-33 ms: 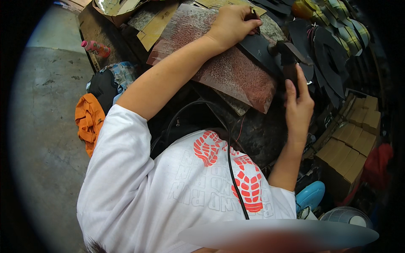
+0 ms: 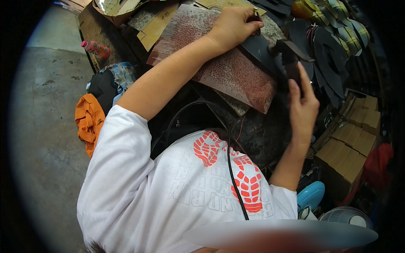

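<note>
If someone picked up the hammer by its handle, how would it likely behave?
The hammer would probably feel head-heavy: its broad dark head sits at one end of the slimmer handle. It may also rock if laid down and pushed, since the head juts out on both sides.

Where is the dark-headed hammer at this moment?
In the head view, the dark-headed hammer is at upper right, in the person's right hand, its head near the right end of the flat black piece on the mottled reddish slab.
</note>
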`<state>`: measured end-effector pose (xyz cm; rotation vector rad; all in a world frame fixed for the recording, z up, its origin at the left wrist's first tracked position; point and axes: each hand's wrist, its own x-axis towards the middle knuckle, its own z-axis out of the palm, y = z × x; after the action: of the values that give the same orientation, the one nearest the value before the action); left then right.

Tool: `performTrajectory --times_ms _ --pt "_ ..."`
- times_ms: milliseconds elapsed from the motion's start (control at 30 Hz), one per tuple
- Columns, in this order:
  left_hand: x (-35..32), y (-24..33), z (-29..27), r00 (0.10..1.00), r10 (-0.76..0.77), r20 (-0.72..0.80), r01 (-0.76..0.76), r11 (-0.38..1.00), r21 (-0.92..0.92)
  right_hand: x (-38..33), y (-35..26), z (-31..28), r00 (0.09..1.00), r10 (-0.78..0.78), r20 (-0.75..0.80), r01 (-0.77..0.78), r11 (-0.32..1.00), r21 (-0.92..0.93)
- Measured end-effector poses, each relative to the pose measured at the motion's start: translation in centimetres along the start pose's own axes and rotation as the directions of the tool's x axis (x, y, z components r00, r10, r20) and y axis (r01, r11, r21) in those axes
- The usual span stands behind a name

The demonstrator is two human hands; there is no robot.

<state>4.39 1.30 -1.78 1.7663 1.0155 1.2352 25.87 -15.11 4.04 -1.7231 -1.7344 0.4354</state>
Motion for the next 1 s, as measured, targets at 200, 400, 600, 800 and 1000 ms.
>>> performTrajectory --times_ms 200,400,600,800,1000 --pt "0.6 0.4 1.2 0.893 0.450 -0.006 -0.394 0.789 0.470 2.5 -6.1 -5.1 0.893 -0.200 -0.403 0.334 0.895 0.295" --pt "0.5 0.1 1.9 0.865 0.501 0.000 -0.441 0.761 0.476 2.5 -1.8 -1.0 0.997 0.010 -0.082 -0.005 0.998 0.058" --pt "0.5 -1.3 1.1 0.988 -0.004 -0.156 0.002 1.000 -0.007 1.4 1.0 0.4 0.998 0.054 -0.037 -0.059 0.984 -0.170" --pt "1.0 -2.1 0.2 0.954 -0.290 -0.080 0.217 0.848 -0.484 0.9 1.3 1.4 0.983 0.185 0.000 -0.181 0.962 -0.202" --pt "0.8 -1.3 -0.1 0.976 -0.218 -0.022 0.211 0.962 -0.177 0.7 2.2 1.5 0.988 0.153 -0.011 -0.152 0.972 -0.179"
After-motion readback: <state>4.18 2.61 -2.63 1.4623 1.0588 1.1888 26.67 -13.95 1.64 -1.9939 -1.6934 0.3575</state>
